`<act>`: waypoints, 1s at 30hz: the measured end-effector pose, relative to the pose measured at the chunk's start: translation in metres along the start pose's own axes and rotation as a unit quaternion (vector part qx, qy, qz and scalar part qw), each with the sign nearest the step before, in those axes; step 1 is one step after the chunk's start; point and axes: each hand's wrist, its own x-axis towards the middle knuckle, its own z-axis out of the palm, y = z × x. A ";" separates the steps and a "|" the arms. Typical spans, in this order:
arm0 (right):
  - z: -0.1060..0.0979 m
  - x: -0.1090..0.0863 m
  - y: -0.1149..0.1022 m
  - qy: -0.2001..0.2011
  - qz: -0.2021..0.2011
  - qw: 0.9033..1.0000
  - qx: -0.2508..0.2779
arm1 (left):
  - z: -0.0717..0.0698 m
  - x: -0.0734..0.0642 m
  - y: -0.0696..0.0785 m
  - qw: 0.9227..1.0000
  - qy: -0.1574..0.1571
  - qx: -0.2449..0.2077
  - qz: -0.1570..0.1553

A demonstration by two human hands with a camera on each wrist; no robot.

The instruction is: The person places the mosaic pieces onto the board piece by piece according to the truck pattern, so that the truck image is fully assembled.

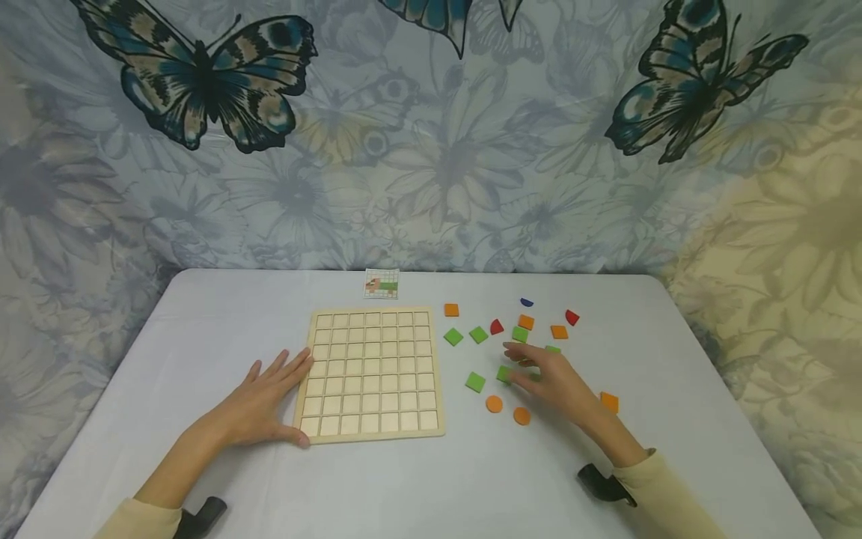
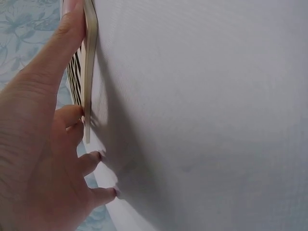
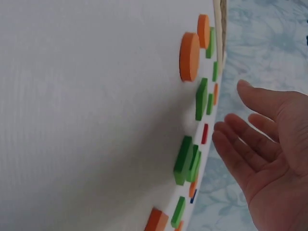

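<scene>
A square wooden grid board lies flat on the white table. My left hand rests at its left side with fingers spread; the thumb touches the near left corner and fingertips meet the left rim. Over the loose pieces right of the board hovers my right hand, fingers loosely bent and nothing between them. Around and under it lie green squares, among them one green square and another by the thumb. In the right wrist view, the right hand is raised above the green tiles.
A small printed picture card lies behind the board. Orange circles, orange squares, red quarter-round pieces and a blue half-round piece are scattered at the right. A butterfly-patterned cloth hangs behind the table.
</scene>
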 end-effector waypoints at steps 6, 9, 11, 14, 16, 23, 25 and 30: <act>0.008 0.000 -0.008 0.005 -0.008 1.000 0.004 | -0.001 -0.001 0.000 1.000 0.002 -0.008 0.002; 0.009 0.001 -0.012 0.010 -0.010 1.000 -0.008 | 0.000 0.000 0.000 1.000 0.004 -0.008 0.005; 0.009 0.001 -0.013 0.014 -0.009 1.000 -0.018 | 0.000 0.000 0.000 1.000 0.004 -0.008 0.007; 0.011 0.002 -0.016 0.015 -0.008 1.000 -0.020 | 0.000 0.000 -0.001 1.000 0.003 -0.010 0.007; 0.013 0.003 -0.017 0.016 -0.008 1.000 -0.017 | 0.001 0.000 -0.001 1.000 0.002 -0.010 0.005; 0.022 0.004 -0.023 0.023 -0.010 1.000 -0.014 | 0.000 0.000 -0.001 1.000 0.004 -0.012 0.002; 0.024 0.005 -0.025 0.019 0.000 1.000 -0.014 | 0.000 0.000 -0.001 1.000 0.004 -0.012 0.001; 0.030 0.006 -0.030 0.000 0.033 0.999 -0.027 | 0.001 0.000 -0.002 1.000 0.003 -0.013 0.000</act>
